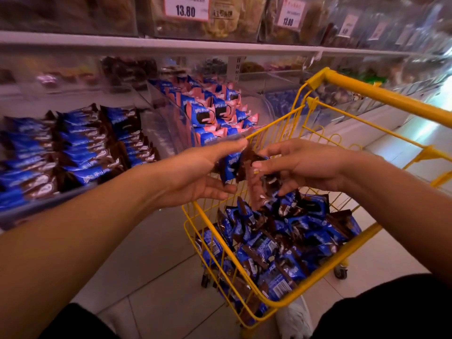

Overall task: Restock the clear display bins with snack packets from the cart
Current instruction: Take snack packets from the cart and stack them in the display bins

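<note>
A shop aisle: price tags (187,7) on shelves of clear snack bins (171,123), yellow cart (318,148).

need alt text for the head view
Both hands, left and right, hold blue-and-brown snack packets above a yellow cart full of them, beside clear bins of packets.

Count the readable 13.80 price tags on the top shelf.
2. One price tag sits top centre; a second price tag is to its right. Farther tags on the right are blurred, so more may match.
</note>
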`<state>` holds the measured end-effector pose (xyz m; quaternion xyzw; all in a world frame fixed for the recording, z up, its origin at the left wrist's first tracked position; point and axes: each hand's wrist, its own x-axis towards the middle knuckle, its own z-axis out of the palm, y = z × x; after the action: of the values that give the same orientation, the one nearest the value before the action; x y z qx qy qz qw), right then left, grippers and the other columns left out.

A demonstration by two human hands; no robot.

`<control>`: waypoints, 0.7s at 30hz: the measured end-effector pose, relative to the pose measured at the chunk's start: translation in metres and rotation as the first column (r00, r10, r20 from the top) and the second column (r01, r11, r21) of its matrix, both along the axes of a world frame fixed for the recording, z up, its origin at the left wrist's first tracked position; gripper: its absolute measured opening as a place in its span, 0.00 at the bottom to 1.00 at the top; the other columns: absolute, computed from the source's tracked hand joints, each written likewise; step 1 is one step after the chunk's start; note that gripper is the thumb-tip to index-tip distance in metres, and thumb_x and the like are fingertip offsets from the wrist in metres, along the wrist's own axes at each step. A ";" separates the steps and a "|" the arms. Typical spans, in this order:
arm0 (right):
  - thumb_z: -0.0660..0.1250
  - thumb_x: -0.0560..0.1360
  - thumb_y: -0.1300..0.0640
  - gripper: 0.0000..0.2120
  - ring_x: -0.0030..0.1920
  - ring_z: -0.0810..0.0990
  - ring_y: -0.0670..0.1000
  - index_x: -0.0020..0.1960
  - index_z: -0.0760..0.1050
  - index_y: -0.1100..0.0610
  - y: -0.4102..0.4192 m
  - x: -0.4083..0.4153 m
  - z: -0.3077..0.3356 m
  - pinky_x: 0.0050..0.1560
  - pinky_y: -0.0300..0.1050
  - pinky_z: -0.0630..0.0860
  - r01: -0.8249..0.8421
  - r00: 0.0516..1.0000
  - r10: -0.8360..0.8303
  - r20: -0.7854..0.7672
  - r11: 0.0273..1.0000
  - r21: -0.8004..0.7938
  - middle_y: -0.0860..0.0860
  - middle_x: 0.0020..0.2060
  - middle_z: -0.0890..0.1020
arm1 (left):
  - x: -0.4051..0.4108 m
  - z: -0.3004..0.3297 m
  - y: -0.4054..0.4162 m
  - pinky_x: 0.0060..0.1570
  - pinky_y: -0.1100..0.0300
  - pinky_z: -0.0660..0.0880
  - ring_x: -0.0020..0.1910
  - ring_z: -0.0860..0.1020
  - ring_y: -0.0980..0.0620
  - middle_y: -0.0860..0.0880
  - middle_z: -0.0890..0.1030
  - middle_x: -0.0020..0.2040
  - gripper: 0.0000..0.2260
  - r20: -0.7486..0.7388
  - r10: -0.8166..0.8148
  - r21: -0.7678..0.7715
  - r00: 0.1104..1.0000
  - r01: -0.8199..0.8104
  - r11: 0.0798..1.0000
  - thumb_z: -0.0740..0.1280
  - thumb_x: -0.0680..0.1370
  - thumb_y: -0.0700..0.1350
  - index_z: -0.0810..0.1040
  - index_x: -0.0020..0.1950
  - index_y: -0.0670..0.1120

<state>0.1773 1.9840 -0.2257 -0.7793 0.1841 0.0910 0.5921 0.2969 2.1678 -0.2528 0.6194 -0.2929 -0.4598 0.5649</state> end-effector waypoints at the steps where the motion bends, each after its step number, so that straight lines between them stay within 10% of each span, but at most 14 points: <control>1: 0.73 0.71 0.52 0.20 0.37 0.83 0.46 0.59 0.78 0.61 0.003 0.003 -0.002 0.31 0.38 0.80 0.017 1.000 -0.017 0.011 1.000 -0.005 0.55 0.44 0.84 | 0.000 -0.001 0.001 0.32 0.61 0.77 0.42 0.83 0.49 0.49 0.86 0.51 0.20 0.058 -0.004 0.000 0.998 0.004 1.000 0.74 0.70 0.59 0.82 0.59 0.53; 10: 0.72 0.70 0.50 0.19 0.50 0.85 0.59 0.52 0.82 0.64 0.002 0.006 -0.003 0.51 0.53 0.82 -0.063 0.988 0.080 0.129 0.990 -0.128 0.63 0.51 0.85 | 0.009 -0.003 0.002 0.34 0.60 0.80 0.42 0.86 0.48 0.46 0.87 0.46 0.15 0.021 0.222 -0.103 0.975 -0.218 0.970 0.72 0.76 0.52 0.78 0.60 0.50; 16: 0.72 0.73 0.55 0.14 0.40 0.86 0.51 0.57 0.81 0.58 -0.005 0.001 0.001 0.30 0.41 0.80 0.035 0.973 -0.008 0.229 0.993 -0.112 0.56 0.43 0.86 | 0.010 -0.003 0.001 0.34 0.60 0.79 0.38 0.85 0.48 0.47 0.87 0.42 0.12 0.042 0.263 -0.119 0.964 -0.256 0.959 0.73 0.75 0.52 0.78 0.56 0.51; 21: 0.74 0.68 0.51 0.17 0.44 0.85 0.53 0.50 0.82 0.61 0.006 0.004 -0.004 0.39 0.47 0.84 0.021 0.979 -0.006 0.206 0.997 -0.072 0.58 0.46 0.85 | 0.004 -0.002 -0.003 0.36 0.57 0.81 0.41 0.86 0.49 0.45 0.86 0.46 0.17 0.002 0.343 -0.162 0.939 -0.339 0.927 0.75 0.73 0.51 0.77 0.57 0.46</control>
<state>0.1815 1.9902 -0.2293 -0.8047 0.1305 -0.0007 0.5791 0.3007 2.1646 -0.2548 0.6204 -0.2252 -0.3203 0.6795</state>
